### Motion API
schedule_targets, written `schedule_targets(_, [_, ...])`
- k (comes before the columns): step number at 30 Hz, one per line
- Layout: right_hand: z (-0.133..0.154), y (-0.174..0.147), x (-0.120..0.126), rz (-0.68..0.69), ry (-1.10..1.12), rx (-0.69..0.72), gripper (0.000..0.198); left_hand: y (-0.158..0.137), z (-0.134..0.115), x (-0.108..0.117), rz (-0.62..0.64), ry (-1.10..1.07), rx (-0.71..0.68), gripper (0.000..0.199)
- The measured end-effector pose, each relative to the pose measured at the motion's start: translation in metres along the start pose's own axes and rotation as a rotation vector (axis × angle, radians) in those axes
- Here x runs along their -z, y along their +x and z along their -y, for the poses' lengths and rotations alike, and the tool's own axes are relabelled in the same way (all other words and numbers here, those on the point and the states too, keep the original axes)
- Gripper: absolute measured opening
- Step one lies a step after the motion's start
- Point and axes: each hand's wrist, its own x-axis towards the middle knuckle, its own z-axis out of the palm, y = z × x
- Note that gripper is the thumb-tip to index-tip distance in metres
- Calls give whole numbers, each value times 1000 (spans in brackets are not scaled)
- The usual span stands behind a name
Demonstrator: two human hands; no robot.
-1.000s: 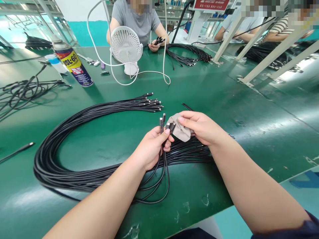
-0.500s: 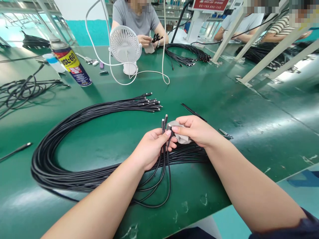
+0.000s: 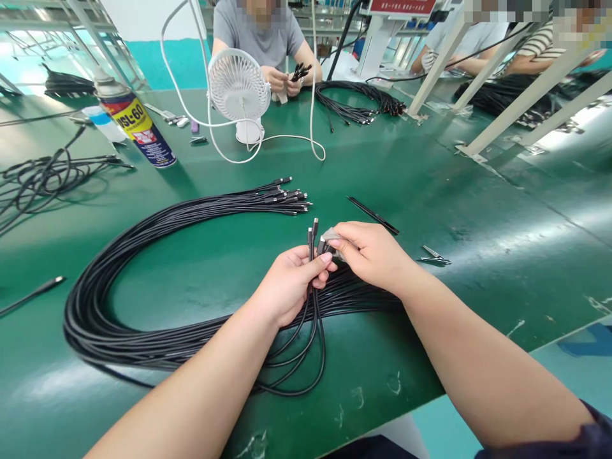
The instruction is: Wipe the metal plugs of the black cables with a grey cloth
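My left hand (image 3: 299, 277) is closed round a few black cables (image 3: 315, 338), thumb on top, their metal-tipped plugs pointing up. Pinched in my right hand (image 3: 370, 252) is a light grey cloth (image 3: 331, 235), mostly hidden by the fingers. The cloth is at one cable plug (image 3: 322, 245), just right of the two other upright plugs. Behind and below both hands lies a thick bundle of black cables (image 3: 90, 287), curved in a U on the green table, with its far plug ends (image 3: 296, 199) beyond my left hand.
Tweezers (image 3: 373, 215) and small metal pieces (image 3: 434, 256) lie right of my hands. A spray can (image 3: 138, 127), a white fan (image 3: 240, 86) and a tangled cable (image 3: 52, 172) stand or lie further back. Across the green table (image 3: 382, 370), a person (image 3: 261, 38) holds cables.
My right hand has drawn the cloth in over the plug, so less of the cloth shows. The left hand keeps its hold on the cables, nearly still.
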Motion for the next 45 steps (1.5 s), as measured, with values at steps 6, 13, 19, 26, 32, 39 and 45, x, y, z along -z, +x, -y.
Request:
schedule_targets(6, [-1,-1,-5,-55,-46,-24,28,0,0,0,-13,-6,-16,33])
schedule_targets(13, [-1,1,-5,-92,-31,-75,30,0,0,-1,-34,27,-23,35])
schedule_targets(19, [-4,1,3,-239,83,-211,22,0,0,-2,-42,66,-28,33])
schedule_targets(26, [-2,2,0,-128,572,-353,28,-1,1,-2,-60,45,-51,33])
schedule_targets(32, [-3,5,2,-94,635,-366,25,-1,0,-2,-57,38,-36,35])
schedule_targets(39, [0,4,3,30,775,-403,47,-2,-1,-1,-29,-1,-37,34])
schedule_targets(45, [-2,1,4,80,815,-357,40,-3,-1,-1,55,24,-24,32])
